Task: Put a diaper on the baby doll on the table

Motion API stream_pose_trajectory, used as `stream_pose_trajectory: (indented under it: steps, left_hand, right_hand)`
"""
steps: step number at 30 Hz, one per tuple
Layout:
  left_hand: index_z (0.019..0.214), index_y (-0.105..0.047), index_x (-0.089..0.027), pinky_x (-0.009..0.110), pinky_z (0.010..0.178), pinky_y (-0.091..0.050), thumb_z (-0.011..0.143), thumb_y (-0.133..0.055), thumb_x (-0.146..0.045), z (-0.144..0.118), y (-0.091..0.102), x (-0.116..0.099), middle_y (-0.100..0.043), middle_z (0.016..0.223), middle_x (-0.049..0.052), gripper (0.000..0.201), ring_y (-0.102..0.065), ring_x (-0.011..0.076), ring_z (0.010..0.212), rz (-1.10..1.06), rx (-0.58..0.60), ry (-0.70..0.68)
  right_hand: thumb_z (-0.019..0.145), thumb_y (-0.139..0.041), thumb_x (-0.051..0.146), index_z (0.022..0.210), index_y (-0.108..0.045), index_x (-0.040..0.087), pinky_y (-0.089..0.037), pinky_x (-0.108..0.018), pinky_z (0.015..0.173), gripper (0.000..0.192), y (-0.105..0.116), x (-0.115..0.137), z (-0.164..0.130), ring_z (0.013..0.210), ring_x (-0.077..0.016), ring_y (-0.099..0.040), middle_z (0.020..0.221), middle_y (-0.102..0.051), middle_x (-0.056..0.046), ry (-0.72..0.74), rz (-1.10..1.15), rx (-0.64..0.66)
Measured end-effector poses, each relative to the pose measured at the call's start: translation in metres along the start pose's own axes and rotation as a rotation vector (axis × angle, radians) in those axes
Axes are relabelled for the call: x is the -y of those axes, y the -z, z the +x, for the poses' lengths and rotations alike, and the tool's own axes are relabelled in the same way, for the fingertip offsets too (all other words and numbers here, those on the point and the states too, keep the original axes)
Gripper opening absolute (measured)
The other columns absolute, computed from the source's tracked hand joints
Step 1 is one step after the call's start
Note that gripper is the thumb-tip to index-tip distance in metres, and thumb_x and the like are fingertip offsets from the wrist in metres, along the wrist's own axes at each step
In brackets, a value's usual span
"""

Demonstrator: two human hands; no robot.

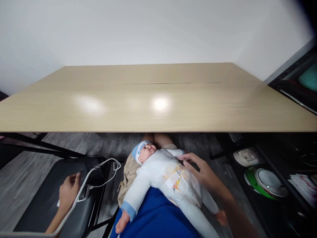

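Softly, right hand (201,172) rests open on plush-suited plastic doll (163,175) in crinkled diaper (183,183).

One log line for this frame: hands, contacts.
left hand: on black chair, by white cable | right hand: open, resting on baby doll in lap | table: ahead

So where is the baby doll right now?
In the head view, the baby doll lies on the person's lap, low and centre, just below the wooden table's front edge. The right hand rests on its tummy, with the black chair to its left.
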State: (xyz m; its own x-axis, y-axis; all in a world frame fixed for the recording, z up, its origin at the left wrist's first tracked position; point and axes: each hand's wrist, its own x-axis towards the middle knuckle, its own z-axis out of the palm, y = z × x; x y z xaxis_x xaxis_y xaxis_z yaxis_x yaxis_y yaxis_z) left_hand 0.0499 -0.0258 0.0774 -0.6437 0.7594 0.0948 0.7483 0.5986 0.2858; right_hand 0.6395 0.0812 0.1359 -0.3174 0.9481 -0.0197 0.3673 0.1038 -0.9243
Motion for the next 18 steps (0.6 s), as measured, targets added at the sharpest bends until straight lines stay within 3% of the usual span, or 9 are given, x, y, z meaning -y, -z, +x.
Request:
stream_pose_trajectory:
  steps: [2,4,7,10,13,15,18]
  left_hand:
    - [0.083,-0.066,-0.025,0.035,0.072,-0.054,0.101,-0.044,-0.071,-0.041,0.011,0.001,-0.074,0.077,0.004,0.054,-0.07,0.0287,0.077,-0.161,0.19,-0.144]
    - [0.079,-0.062,-0.026,0.036,0.081,-0.054,0.108,-0.043,-0.063,-0.084,0.026,-0.02,-0.073,0.08,0.003,0.05,-0.066,0.0264,0.081,-0.302,0.464,-0.35]
    - [0.081,-0.06,-0.026,0.039,0.091,-0.052,0.112,-0.044,-0.048,-0.131,0.053,-0.093,-0.07,0.082,0.003,0.041,-0.061,0.0246,0.083,-0.488,0.721,-0.781]
    - [0.091,-0.057,-0.025,0.039,0.089,-0.05,0.113,-0.045,-0.044,-0.145,0.071,-0.196,-0.067,0.085,0.005,0.031,-0.06,0.0229,0.084,-0.692,0.71,-1.165]
    - [0.105,-0.059,-0.024,0.036,0.092,-0.05,0.111,-0.06,-0.045,-0.138,0.068,-0.286,-0.073,0.112,0.008,0.022,-0.064,0.0224,0.102,-0.651,0.719,-1.188]
    - [0.119,-0.062,-0.023,0.037,0.098,-0.05,0.11,-0.063,-0.046,-0.131,0.055,-0.322,-0.073,0.126,0.01,0.025,-0.063,0.0251,0.116,-0.545,0.733,-1.249]
    - [0.125,-0.064,-0.022,0.039,0.1,-0.047,0.112,-0.062,-0.045,-0.124,0.034,-0.339,-0.074,0.124,0.008,0.026,-0.063,0.0259,0.117,-0.392,0.715,-1.377]
  right_hand:
    - [0.107,-0.064,0.055,0.128,-0.078,0.027,-0.057,-0.044,0.108,0.038,0.008,-0.003,-0.012,0.118,-0.028,-0.073,0.133,-0.078,-0.009,-0.036,-0.051,0.011]
    - [0.105,-0.066,0.055,0.128,-0.078,0.026,-0.058,-0.045,0.107,0.039,0.01,-0.005,-0.018,0.117,-0.0292,-0.073,0.132,-0.078,-0.01,-0.074,-0.062,0.023]
    - [0.105,-0.066,0.053,0.123,-0.081,0.026,-0.059,-0.045,0.104,0.035,0.005,-0.001,-0.017,0.115,-0.03,-0.074,0.124,-0.08,-0.01,-0.103,-0.07,0.059]
    - [0.104,-0.068,0.05,0.111,-0.084,0.027,-0.06,-0.043,0.096,0.028,-0.002,0.004,-0.01,0.106,-0.03,-0.075,0.111,-0.081,-0.009,-0.077,-0.106,0.056]
    - [0.104,-0.067,0.046,0.095,-0.082,0.027,-0.058,-0.039,0.085,0.026,-0.004,-0.001,-0.001,0.093,-0.027,-0.074,0.095,-0.08,-0.006,-0.011,-0.161,0.041]
    - [0.106,-0.062,0.045,0.09,-0.079,0.026,-0.056,-0.037,0.081,0.03,-0.001,-0.012,0.007,0.087,-0.0249,-0.073,0.09,-0.078,-0.005,0.022,-0.223,0.018]
    - [0.108,-0.055,0.044,0.094,-0.078,0.024,-0.056,-0.039,0.082,0.034,0.007,-0.027,0.018,0.086,-0.0264,-0.074,0.093,-0.08,-0.008,-0.015,-0.367,-0.087]
